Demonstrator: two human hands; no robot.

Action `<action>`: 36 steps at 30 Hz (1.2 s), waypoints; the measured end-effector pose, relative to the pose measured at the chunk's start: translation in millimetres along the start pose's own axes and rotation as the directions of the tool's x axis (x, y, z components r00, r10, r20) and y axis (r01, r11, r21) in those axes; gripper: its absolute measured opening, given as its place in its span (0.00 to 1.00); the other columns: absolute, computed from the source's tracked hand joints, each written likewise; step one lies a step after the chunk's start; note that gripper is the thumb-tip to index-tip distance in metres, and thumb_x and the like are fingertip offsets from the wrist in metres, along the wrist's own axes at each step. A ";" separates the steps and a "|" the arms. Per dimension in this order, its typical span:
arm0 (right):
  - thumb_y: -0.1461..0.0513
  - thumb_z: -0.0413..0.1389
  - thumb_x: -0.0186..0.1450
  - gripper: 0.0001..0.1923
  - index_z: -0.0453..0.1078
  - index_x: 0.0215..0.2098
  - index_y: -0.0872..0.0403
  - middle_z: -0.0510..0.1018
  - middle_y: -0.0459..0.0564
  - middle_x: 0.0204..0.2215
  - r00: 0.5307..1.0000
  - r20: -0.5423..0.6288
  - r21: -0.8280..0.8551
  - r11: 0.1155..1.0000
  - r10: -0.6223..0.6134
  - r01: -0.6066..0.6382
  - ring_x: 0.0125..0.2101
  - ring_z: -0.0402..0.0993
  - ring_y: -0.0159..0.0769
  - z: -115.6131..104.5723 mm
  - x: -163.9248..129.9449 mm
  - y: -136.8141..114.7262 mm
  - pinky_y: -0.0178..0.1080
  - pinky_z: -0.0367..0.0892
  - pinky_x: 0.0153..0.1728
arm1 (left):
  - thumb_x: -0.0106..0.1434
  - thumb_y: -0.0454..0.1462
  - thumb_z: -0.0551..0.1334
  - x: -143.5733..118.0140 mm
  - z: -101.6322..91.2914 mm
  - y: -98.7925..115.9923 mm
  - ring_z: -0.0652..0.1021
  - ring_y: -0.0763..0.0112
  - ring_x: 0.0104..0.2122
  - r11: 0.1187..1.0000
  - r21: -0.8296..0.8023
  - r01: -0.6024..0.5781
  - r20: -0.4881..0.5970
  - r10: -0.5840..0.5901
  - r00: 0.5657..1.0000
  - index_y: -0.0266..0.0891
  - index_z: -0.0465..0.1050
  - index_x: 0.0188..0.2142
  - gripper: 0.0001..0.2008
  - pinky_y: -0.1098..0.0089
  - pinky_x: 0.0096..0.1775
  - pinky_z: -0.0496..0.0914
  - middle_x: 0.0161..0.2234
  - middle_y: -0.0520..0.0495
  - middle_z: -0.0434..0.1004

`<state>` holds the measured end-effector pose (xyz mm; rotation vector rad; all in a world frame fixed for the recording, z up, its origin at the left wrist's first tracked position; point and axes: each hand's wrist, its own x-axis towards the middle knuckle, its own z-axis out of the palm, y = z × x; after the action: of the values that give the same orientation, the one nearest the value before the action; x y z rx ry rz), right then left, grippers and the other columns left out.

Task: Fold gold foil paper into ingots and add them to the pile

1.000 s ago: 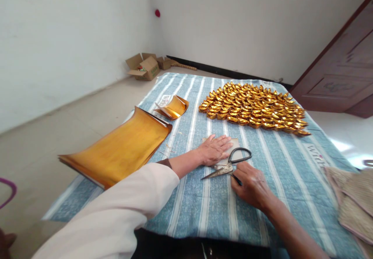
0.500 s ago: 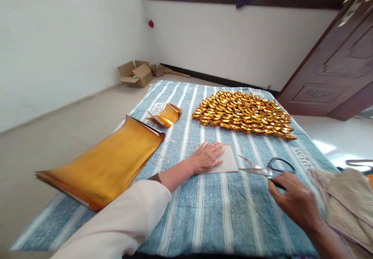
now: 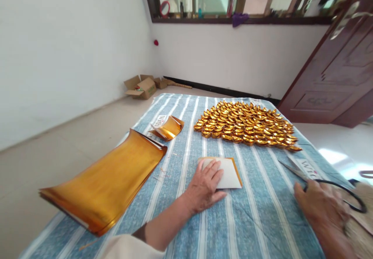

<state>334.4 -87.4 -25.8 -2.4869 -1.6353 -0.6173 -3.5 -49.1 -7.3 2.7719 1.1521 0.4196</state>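
Observation:
My left hand (image 3: 205,185) rests on a small rectangle of paper (image 3: 230,173), its fingers stretched over the pale side and the thumb apart. A gold edge shows along the paper's right side. Over the right part of the cloth, my right hand (image 3: 323,202) is closed around black-handled scissors (image 3: 294,169). Their blades are apart and point away to the left. A stack of large gold sheets (image 3: 107,177) lies at the left, and a smaller curled bundle of gold paper (image 3: 168,128) sits behind it. Many gold ingot-shaped paper pieces (image 3: 247,125) stand in close rows at the back right.
A blue striped cloth (image 3: 186,220) covers the table. Thin scraps (image 3: 161,173) lie near the gold sheets. At the right edge is a beige cloth (image 3: 361,196). An open cardboard box (image 3: 142,88) stands on the floor beyond, and a dark red door (image 3: 326,72) is at the right.
My right hand has carried the scissors rightward, away from the paper. My left hand stays on the paper, where a gold edge now shows at the right. The camera view has tilted up.

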 end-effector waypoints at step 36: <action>0.50 0.66 0.50 0.32 0.69 0.50 0.52 0.73 0.41 0.20 0.660 0.559 0.743 -0.052 -0.502 -0.668 0.19 0.68 0.32 -12.7 17.6 -163.5 0.33 0.61 0.19 | 0.64 0.43 0.55 -17.3 6.9 -5.4 0.59 0.51 0.62 0.985 -0.118 0.128 -0.050 -0.135 0.990 0.35 0.61 0.59 0.25 0.43 0.60 0.51 0.61 0.35 0.61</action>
<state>189.9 -7.9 -29.4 -1.3570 -1.0174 1.5314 -16.8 -57.5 -18.6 2.5837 1.2727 0.5374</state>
